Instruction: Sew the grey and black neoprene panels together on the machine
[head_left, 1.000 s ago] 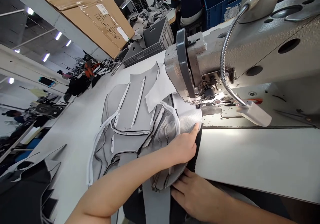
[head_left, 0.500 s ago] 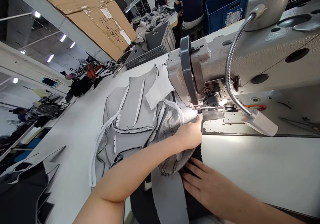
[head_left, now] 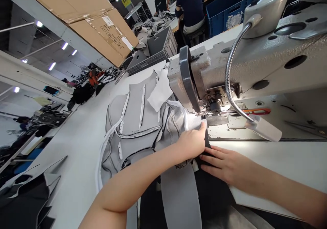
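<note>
Sewing workshop: sewing machine (head_left: 265,51), heaped fabric pieces (head_left: 159,25), crate (head_left: 169,42), seated co-worker (head_left: 190,5).

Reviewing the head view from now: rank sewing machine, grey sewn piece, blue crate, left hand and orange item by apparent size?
Largest to smallest:
1. Sewing machine
2. Grey sewn piece
3. Blue crate, farther back
4. Left hand
5. Orange item
</note>
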`<state>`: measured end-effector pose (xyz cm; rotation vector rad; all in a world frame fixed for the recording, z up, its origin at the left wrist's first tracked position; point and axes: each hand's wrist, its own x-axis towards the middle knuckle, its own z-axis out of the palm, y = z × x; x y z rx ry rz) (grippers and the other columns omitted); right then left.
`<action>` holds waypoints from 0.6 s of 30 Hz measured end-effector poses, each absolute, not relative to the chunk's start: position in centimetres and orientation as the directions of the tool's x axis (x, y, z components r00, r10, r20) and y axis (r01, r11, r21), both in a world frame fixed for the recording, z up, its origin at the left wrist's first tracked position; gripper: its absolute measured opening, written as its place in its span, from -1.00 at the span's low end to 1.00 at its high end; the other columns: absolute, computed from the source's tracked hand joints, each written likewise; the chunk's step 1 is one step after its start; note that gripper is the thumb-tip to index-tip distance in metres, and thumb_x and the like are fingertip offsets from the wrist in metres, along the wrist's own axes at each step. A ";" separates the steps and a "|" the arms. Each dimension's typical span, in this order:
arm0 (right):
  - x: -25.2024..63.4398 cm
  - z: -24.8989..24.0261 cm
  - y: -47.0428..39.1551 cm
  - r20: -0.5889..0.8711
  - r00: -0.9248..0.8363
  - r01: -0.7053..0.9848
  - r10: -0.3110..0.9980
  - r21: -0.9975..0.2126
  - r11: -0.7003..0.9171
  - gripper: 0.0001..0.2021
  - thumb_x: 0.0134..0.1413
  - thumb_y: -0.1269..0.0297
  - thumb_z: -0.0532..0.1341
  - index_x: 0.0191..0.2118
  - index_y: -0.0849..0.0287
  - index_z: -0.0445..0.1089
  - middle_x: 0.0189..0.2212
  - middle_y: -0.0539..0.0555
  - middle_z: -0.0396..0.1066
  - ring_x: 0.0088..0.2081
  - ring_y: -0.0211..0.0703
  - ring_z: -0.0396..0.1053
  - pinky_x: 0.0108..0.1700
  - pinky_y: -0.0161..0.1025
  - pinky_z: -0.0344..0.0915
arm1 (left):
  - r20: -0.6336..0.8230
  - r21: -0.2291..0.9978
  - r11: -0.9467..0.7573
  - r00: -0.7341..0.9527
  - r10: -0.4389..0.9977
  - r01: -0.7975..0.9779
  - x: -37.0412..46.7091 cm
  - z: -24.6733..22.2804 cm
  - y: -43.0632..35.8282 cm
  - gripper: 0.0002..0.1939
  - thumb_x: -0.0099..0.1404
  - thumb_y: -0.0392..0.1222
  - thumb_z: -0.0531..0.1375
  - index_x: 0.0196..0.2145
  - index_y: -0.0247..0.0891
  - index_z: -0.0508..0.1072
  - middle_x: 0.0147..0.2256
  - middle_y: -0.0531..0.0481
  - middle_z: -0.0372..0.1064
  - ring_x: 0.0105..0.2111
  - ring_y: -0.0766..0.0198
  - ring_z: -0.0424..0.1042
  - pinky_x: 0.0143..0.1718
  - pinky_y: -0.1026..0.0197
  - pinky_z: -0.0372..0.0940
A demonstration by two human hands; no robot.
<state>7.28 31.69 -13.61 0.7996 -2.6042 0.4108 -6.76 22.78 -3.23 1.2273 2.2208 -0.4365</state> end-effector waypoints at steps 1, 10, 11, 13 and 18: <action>7.1 -13.5 32.2 0.424 -0.769 -0.586 -0.478 -0.170 0.793 -0.64 0.20 0.34 0.12 0.09 0.17 0.38 0.11 0.16 0.35 0.19 0.05 0.19 0.21 -0.02 0.12 | -0.608 -0.020 0.504 -0.411 0.679 0.863 -6.8 -3.2 22.8 -0.20 0.24 -0.32 -0.01 0.37 -0.40 -0.28 -0.16 -0.27 0.49 -0.15 -0.03 0.49 -0.23 0.11 0.32; 4.1 -12.5 35.9 0.333 -0.782 -0.601 -0.527 -0.178 0.779 -0.53 0.05 0.57 0.10 0.11 0.27 0.37 0.13 0.24 0.33 0.18 0.13 0.24 0.13 0.00 0.27 | -0.605 -0.037 0.433 -0.365 0.708 0.901 -7.9 -3.2 22.5 -0.25 0.25 -0.31 0.03 0.34 -0.36 -0.16 -0.08 -0.21 0.45 -0.15 0.01 0.48 -0.25 0.15 0.33; 3.9 -12.4 36.1 0.341 -0.782 -0.597 -0.522 -0.168 0.784 -0.52 0.04 0.58 0.09 0.11 0.29 0.37 0.13 0.26 0.33 0.17 0.14 0.25 0.13 0.01 0.27 | -0.573 -0.048 0.433 -0.379 0.726 0.900 -8.0 -3.6 22.5 -0.27 0.26 -0.30 0.02 0.34 -0.35 -0.15 -0.06 -0.21 0.44 -0.14 0.01 0.47 -0.23 0.13 0.33; 3.9 -12.3 36.3 0.330 -0.793 -0.584 -0.512 -0.173 0.793 -0.49 0.01 0.56 0.11 0.14 0.31 0.34 0.14 0.31 0.30 0.18 0.19 0.23 0.15 0.09 0.24 | -0.524 -0.090 0.412 -0.395 0.755 0.907 -8.3 -4.2 22.3 -0.27 0.27 -0.29 0.03 0.34 -0.33 -0.14 -0.01 -0.23 0.39 -0.10 -0.01 0.45 -0.20 0.11 0.34; 5.5 -12.4 35.1 0.276 -0.763 -0.642 -0.585 -0.212 0.737 -0.34 -0.07 0.34 0.25 0.23 0.30 0.22 0.20 0.35 0.21 0.23 0.27 0.12 0.25 0.21 0.03 | -0.555 -0.033 0.335 -0.296 0.777 0.942 -8.9 -3.1 21.7 -0.31 0.24 -0.39 0.03 0.30 -0.31 -0.05 -0.02 -0.21 0.34 -0.02 0.06 0.38 -0.13 0.18 0.31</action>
